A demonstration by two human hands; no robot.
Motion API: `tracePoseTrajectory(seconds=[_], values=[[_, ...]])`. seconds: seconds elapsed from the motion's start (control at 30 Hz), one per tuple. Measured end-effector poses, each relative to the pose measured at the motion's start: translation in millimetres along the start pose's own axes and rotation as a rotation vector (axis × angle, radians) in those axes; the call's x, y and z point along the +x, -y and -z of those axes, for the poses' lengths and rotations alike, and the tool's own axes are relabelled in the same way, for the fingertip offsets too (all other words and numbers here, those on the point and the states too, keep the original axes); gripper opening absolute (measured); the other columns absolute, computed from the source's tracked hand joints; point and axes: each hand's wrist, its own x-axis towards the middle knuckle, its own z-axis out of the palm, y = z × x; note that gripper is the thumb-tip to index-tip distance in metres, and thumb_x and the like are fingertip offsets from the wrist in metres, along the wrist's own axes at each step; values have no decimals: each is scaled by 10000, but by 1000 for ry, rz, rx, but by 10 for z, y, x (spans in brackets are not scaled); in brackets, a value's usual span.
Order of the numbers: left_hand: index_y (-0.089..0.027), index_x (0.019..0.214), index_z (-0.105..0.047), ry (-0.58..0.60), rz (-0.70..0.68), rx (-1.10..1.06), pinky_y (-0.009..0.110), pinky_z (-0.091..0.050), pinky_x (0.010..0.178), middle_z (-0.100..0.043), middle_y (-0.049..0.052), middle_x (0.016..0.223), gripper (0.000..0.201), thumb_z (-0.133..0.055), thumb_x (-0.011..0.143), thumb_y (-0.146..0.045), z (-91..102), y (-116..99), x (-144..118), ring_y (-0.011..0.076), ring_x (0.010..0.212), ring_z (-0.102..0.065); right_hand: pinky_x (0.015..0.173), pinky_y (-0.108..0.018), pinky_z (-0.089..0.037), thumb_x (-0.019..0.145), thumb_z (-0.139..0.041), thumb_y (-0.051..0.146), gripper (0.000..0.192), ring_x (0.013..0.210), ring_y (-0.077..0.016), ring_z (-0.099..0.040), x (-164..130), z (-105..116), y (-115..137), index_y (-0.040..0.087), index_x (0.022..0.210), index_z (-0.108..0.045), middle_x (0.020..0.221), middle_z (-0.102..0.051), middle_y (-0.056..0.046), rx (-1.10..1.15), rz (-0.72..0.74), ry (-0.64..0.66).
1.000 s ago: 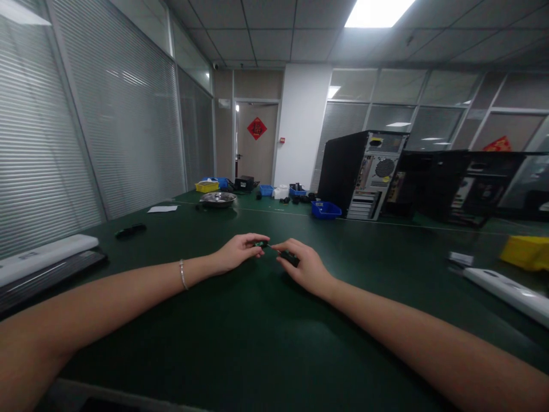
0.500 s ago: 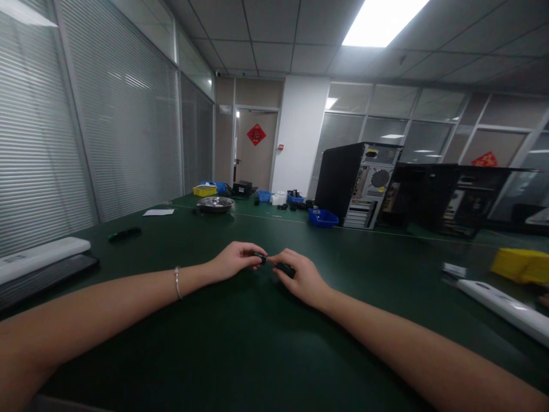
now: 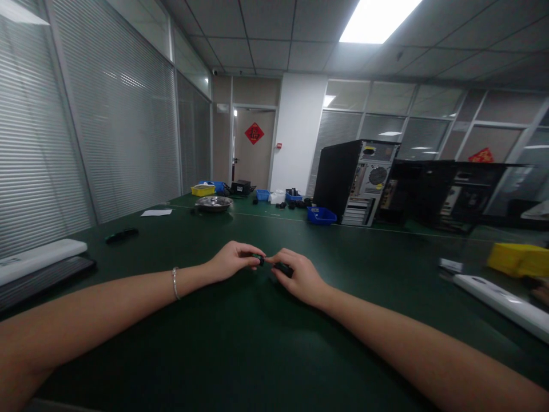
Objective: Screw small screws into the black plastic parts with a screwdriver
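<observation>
Over the middle of the green table (image 3: 206,343), my left hand (image 3: 231,261) pinches a small dark part (image 3: 259,260) between thumb and fingers. Its kind is too small to make out. Close beside it, my right hand (image 3: 299,276) is curled round a dark, stubby piece (image 3: 283,268), mostly hidden in the fingers. The right index finger points at the small part and seems to touch it. A bracelet (image 3: 175,283) circles my left wrist.
Computer towers (image 3: 354,180) stand at the back right, with a blue bin (image 3: 321,216) in front. A metal dish (image 3: 213,204) and a yellow basket (image 3: 203,190) sit at the back left. White-and-black long devices lie left (image 3: 43,260) and right (image 3: 501,303). Another person's hand (image 3: 541,290) shows at the right edge.
My view has shifted slightly, so the background sits a little further left. Both hands keep nearly the same pose and hold. The other person's hand shows more at the right edge.
</observation>
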Motion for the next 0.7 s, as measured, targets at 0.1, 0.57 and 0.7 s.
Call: tracePoseTrajectory(seconds=[0.1,0.57,0.7], values=[[-116,1042,-653,6,35,-69,334,-503,756,-674,96,957,342,-627,753,-298,-18,19,21,180,774,-633,762,-293,-446,800,-565,146,256,871,-171,-579,2,1,3,239,1033,-617,955,-612,-32,17,-8,-5],[-151,1066,-644,-3,20,-9,330,-524,759,-678,76,994,345,-606,772,-328,-46,18,18,188,791,-647,762,-293,-451,804,-577,168,247,876,-170,-577,-18,7,-21,237,1039,-608,964,-614,-32,7,-7,-18],[-175,1066,-645,-33,14,37,316,-531,741,-686,60,1002,337,-605,770,-331,-67,1,7,187,782,-656,767,-294,-448,810,-568,168,265,884,-170,-576,-26,1,-28,247,1061,-598,980,-612,-31,-7,-14,-20]])
